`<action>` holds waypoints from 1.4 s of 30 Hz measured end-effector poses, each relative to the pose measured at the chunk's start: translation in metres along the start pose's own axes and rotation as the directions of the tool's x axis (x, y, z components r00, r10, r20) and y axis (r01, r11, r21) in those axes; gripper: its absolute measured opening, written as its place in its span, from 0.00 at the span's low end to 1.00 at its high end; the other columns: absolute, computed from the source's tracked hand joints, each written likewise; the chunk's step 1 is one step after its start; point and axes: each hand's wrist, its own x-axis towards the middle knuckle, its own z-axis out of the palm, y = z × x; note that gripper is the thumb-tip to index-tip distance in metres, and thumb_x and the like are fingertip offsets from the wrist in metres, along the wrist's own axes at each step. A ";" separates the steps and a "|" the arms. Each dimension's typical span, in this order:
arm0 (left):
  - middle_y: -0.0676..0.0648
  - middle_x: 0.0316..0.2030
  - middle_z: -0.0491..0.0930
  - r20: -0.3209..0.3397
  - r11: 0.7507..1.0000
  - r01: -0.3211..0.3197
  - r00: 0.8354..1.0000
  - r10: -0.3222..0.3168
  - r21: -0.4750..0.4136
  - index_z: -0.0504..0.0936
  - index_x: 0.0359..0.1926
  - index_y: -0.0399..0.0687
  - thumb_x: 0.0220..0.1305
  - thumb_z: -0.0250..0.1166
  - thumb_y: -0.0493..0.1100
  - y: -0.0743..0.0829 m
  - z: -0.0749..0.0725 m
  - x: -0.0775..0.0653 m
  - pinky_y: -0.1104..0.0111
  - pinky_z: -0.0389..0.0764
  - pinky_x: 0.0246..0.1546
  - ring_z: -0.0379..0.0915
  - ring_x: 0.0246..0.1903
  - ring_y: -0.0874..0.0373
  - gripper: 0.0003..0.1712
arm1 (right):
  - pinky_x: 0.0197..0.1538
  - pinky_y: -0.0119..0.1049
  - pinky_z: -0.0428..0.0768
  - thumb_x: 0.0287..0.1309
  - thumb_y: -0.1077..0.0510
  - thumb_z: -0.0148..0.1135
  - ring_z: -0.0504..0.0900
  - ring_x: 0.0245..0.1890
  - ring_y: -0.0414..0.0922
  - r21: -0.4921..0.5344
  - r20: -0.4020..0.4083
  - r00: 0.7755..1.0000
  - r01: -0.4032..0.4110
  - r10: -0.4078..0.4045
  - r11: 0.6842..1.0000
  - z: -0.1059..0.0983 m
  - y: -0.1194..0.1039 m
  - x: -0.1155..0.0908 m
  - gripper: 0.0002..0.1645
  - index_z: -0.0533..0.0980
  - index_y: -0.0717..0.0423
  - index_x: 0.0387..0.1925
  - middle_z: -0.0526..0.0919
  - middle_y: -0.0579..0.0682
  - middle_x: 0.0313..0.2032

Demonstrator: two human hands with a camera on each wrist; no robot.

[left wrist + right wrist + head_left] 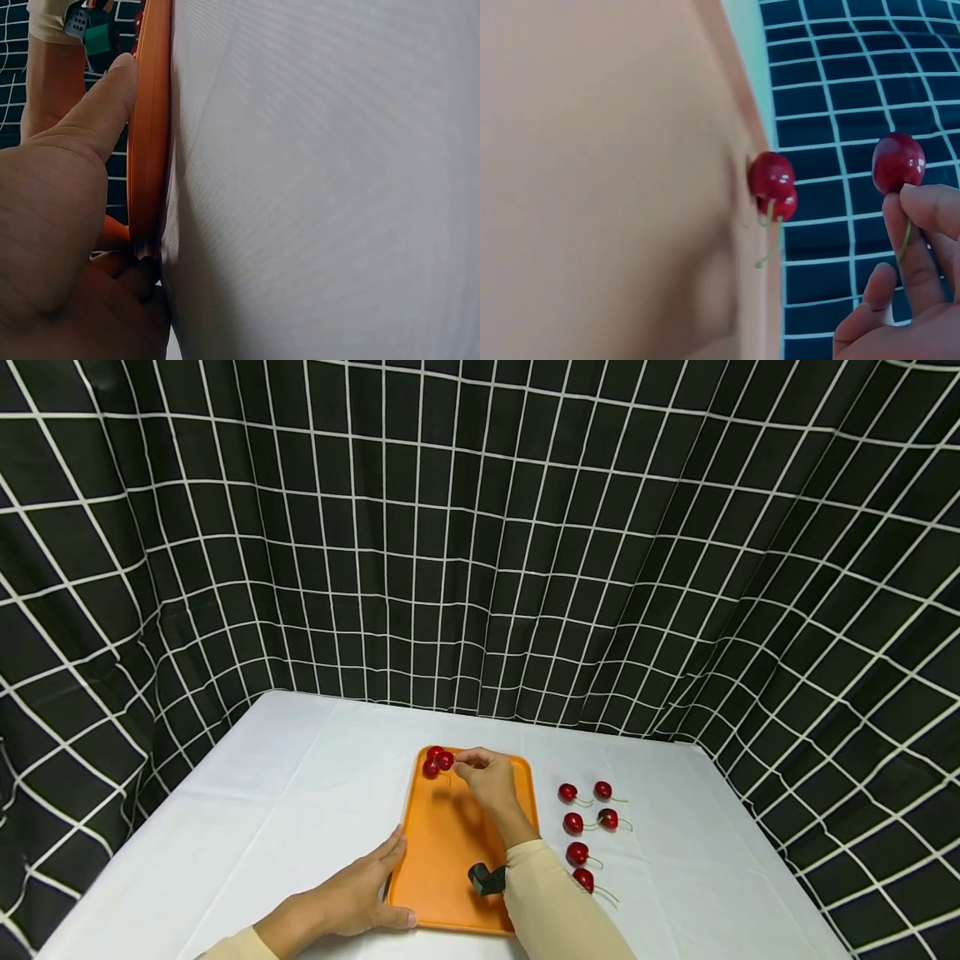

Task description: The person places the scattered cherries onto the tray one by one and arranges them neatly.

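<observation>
Over the far left corner of an orange tray (450,860), my right hand (486,779) pinches a red cherry (898,163) where its green stem begins, between thumb and finger. In the right wrist view the cherry hangs apart from two other cherries (771,176), which lie close together on the tray by its rim. My left hand (360,889) rests against the tray's near left corner, with fairly straight fingers along the left side and the thumb at the front edge. The left wrist view shows the thumb (97,112) stretched along the tray's rim (150,135).
Several stemmed cherries (577,853) lie on the white tablecloth (675,860) to the right of the tray, near the right forearm. A dark strap-on device (487,878) sits at the right wrist. Black cloth with a white grid (450,568) hangs behind and beside the table.
</observation>
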 end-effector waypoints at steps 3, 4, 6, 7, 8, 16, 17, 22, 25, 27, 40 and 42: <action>0.36 0.74 0.39 0.004 1.000 0.013 1.000 -0.013 -0.008 0.50 0.72 0.29 0.49 0.66 0.70 0.000 0.001 0.000 0.44 0.55 0.64 0.45 0.69 0.36 0.65 | 0.25 0.29 0.70 0.53 0.65 0.69 0.74 0.26 0.42 -0.008 0.017 0.999 -0.027 0.027 1.000 0.003 0.005 0.001 0.02 0.86 0.57 0.30 0.83 0.46 0.26; 0.36 0.74 0.40 0.007 1.000 0.018 1.000 -0.018 -0.009 0.50 0.72 0.30 0.49 0.66 0.70 0.000 0.001 0.000 0.44 0.55 0.64 0.45 0.69 0.36 0.65 | 0.26 0.29 0.71 0.53 0.65 0.70 0.75 0.26 0.41 -0.006 0.025 0.999 -0.033 0.033 0.999 0.004 0.007 0.001 0.02 0.85 0.58 0.30 0.83 0.46 0.26; 0.37 0.74 0.40 0.009 1.000 0.025 1.000 -0.025 -0.010 0.50 0.72 0.30 0.49 0.67 0.70 0.001 0.001 0.000 0.44 0.55 0.64 0.45 0.69 0.37 0.66 | 0.27 0.29 0.73 0.53 0.66 0.70 0.76 0.26 0.41 -0.002 0.046 0.998 -0.036 0.036 0.999 0.007 0.010 0.001 0.02 0.85 0.60 0.30 0.83 0.46 0.26; 0.37 0.74 0.40 0.011 1.000 0.028 1.000 -0.028 -0.010 0.50 0.72 0.30 0.49 0.67 0.70 0.001 0.001 -0.001 0.44 0.55 0.64 0.45 0.69 0.37 0.66 | 0.27 0.30 0.74 0.53 0.66 0.70 0.77 0.27 0.41 -0.001 0.056 0.998 -0.034 0.034 0.999 0.008 0.011 0.001 0.02 0.85 0.61 0.31 0.83 0.47 0.26; 0.37 0.74 0.40 0.012 1.000 0.030 0.999 -0.030 -0.009 0.50 0.72 0.30 0.49 0.67 0.70 0.001 0.001 -0.001 0.44 0.55 0.64 0.45 0.69 0.37 0.66 | 0.27 0.30 0.74 0.52 0.65 0.70 0.78 0.27 0.41 -0.008 0.061 0.998 -0.034 0.035 0.999 0.010 0.012 0.001 0.02 0.85 0.61 0.31 0.84 0.47 0.26; 0.37 0.74 0.39 0.018 0.999 0.037 0.999 -0.037 -0.007 0.50 0.72 0.31 0.49 0.66 0.71 0.001 0.000 -0.001 0.42 0.56 0.63 0.45 0.69 0.35 0.66 | 0.28 0.33 0.73 0.50 0.64 0.73 0.74 0.27 0.43 -0.139 0.071 0.997 -0.029 0.039 0.990 0.018 0.016 0.000 0.02 0.86 0.56 0.28 0.83 0.43 0.26; 0.37 0.74 0.39 0.018 0.999 0.039 0.999 -0.039 -0.007 0.50 0.72 0.31 0.48 0.66 0.71 0.000 0.000 -0.001 0.42 0.56 0.63 0.46 0.69 0.35 0.66 | 0.28 0.34 0.72 0.50 0.63 0.73 0.74 0.27 0.43 -0.172 0.072 0.996 -0.029 0.042 0.985 0.019 0.016 0.000 0.02 0.86 0.54 0.27 0.83 0.43 0.26; 0.37 0.74 0.39 0.016 0.999 0.039 0.999 -0.038 -0.013 0.50 0.72 0.31 0.48 0.67 0.70 0.000 0.001 0.000 0.42 0.56 0.63 0.45 0.69 0.35 0.66 | 0.30 0.35 0.73 0.49 0.61 0.74 0.74 0.30 0.44 -0.283 0.070 0.996 -0.035 0.057 0.958 0.023 0.019 0.000 0.03 0.87 0.49 0.26 0.83 0.41 0.26; 0.37 0.74 0.39 0.017 0.999 0.038 0.999 -0.038 -0.017 0.50 0.72 0.31 0.48 0.67 0.70 0.000 0.001 0.000 0.42 0.56 0.63 0.46 0.69 0.35 0.66 | 0.31 0.35 0.73 0.49 0.61 0.75 0.74 0.31 0.43 -0.313 0.066 0.997 -0.023 0.046 0.950 0.025 0.021 0.001 0.03 0.87 0.50 0.26 0.83 0.40 0.26; 0.37 0.74 0.39 0.017 0.999 0.038 0.999 -0.038 -0.014 0.50 0.72 0.31 0.48 0.67 0.71 0.000 0.001 0.000 0.42 0.57 0.62 0.46 0.68 0.35 0.66 | 0.31 0.34 0.73 0.49 0.62 0.74 0.74 0.31 0.43 -0.323 0.069 0.997 -0.011 0.035 0.946 0.026 0.023 0.001 0.03 0.87 0.50 0.25 0.83 0.39 0.25; 0.37 0.74 0.39 0.009 0.999 0.032 0.999 -0.032 -0.010 0.50 0.72 0.30 0.48 0.66 0.71 -0.002 0.001 0.002 0.42 0.56 0.63 0.46 0.68 0.35 0.66 | 0.32 0.33 0.73 0.49 0.61 0.75 0.74 0.30 0.42 -0.385 0.077 0.996 -0.009 0.042 0.923 0.031 0.027 0.007 0.04 0.86 0.48 0.24 0.82 0.37 0.23; 0.36 0.74 0.38 0.013 1.000 0.028 1.000 -0.028 -0.009 0.50 0.72 0.30 0.48 0.66 0.71 -0.002 0.001 0.002 0.42 0.56 0.63 0.46 0.68 0.34 0.66 | 0.33 0.34 0.72 0.48 0.60 0.75 0.74 0.30 0.41 -0.400 0.070 0.997 -0.010 0.042 0.916 0.031 0.027 0.006 0.04 0.86 0.47 0.24 0.82 0.37 0.23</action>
